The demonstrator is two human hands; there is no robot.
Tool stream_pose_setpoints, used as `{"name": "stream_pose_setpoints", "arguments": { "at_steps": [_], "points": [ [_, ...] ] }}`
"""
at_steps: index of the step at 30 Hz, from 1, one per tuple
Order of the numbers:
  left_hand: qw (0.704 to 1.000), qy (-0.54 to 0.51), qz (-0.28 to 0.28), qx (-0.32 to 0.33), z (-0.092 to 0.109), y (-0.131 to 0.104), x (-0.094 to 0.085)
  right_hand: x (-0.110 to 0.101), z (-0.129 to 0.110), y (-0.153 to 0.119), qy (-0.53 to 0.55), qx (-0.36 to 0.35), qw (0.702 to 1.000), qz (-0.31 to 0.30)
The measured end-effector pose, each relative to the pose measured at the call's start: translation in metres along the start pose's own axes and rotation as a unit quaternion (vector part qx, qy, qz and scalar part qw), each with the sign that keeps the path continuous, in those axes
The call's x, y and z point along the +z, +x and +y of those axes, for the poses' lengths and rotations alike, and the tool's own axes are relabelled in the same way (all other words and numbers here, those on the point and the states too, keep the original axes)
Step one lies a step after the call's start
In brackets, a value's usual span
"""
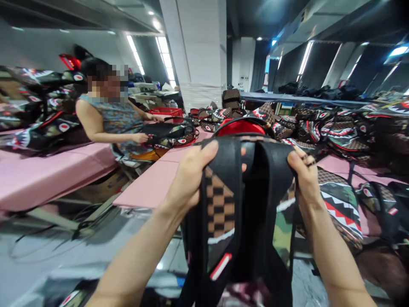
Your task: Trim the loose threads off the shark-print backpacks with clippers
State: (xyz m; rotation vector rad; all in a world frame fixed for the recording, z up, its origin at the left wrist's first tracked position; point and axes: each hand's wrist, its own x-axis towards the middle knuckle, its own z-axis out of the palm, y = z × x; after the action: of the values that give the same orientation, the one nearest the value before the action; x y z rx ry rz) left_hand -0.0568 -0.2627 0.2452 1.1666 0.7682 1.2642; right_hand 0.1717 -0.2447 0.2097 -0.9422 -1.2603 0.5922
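Note:
Before me hangs a backpack (220,204), its shoulder-strap side facing me and its red-lined top open at the far side. Brown checks show on the left strap and green camouflage on the right one; a small red and white tag sits low on the left strap. My left hand (194,170) is closed around the upper left edge, thumb on top of the strap, some fingertips showing behind it. On the upper right edge, my right hand (305,175) grips in the same way, thumb toward me. The backpack's lower end runs out of view.
Left of centre, a co-worker (111,115) sits handling another backpack (175,134) on a pink table (153,175). Shark-mouth bags (340,128) pile up along the right. A red basket (166,112) stands behind. Cables (76,230) trail under the left table.

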Motion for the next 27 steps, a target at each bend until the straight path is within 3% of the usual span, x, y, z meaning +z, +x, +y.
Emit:
{"name": "stream_pose_setpoints", "arguments": {
  "at_steps": [2, 4, 5, 7, 8, 9, 11, 13, 15, 22, 27],
  "points": [
    [0.997, -0.058, -0.026, -0.034, -0.023, 0.047, -0.005, 0.012, 0.038, 0.023, 0.005, 0.034, 0.999, 0.006],
    [0.987, -0.106, -0.036, -0.118, -0.075, 0.084, -0.021, 0.022, 0.093, 0.023, 0.034, 0.133, 0.991, 0.007],
    [0.974, -0.117, -0.030, -0.190, -0.108, 0.092, -0.032, 0.025, 0.123, 0.012, 0.038, 0.198, 0.979, -0.005],
    [0.938, -0.121, 0.015, -0.324, -0.180, 0.088, -0.055, 0.027, 0.177, -0.026, 0.017, 0.293, 0.955, -0.042],
    [0.923, -0.133, 0.032, -0.360, -0.212, 0.077, -0.066, 0.025, 0.198, -0.049, 0.008, 0.321, 0.946, -0.051],
    [0.914, -0.145, 0.046, -0.377, -0.240, 0.063, -0.076, 0.023, 0.213, -0.072, 0.000, 0.342, 0.938, -0.055],
    [0.907, -0.182, 0.051, -0.377, -0.276, 0.035, -0.091, 0.018, 0.232, -0.105, -0.009, 0.365, 0.930, -0.051],
    [0.905, -0.209, 0.040, -0.368, -0.292, 0.020, -0.100, 0.015, 0.242, -0.118, -0.012, 0.378, 0.924, -0.046],
    [0.905, -0.218, 0.031, -0.365, -0.297, 0.018, -0.105, 0.014, 0.247, -0.116, -0.010, 0.386, 0.921, -0.050],
    [0.904, -0.210, 0.038, -0.371, -0.294, 0.026, -0.106, 0.017, 0.249, -0.105, 0.008, 0.414, 0.908, -0.057],
    [0.904, -0.169, 0.051, -0.389, -0.289, -0.010, -0.100, 0.001, 0.229, -0.129, 0.038, 0.488, 0.865, -0.112]
  ]
}}
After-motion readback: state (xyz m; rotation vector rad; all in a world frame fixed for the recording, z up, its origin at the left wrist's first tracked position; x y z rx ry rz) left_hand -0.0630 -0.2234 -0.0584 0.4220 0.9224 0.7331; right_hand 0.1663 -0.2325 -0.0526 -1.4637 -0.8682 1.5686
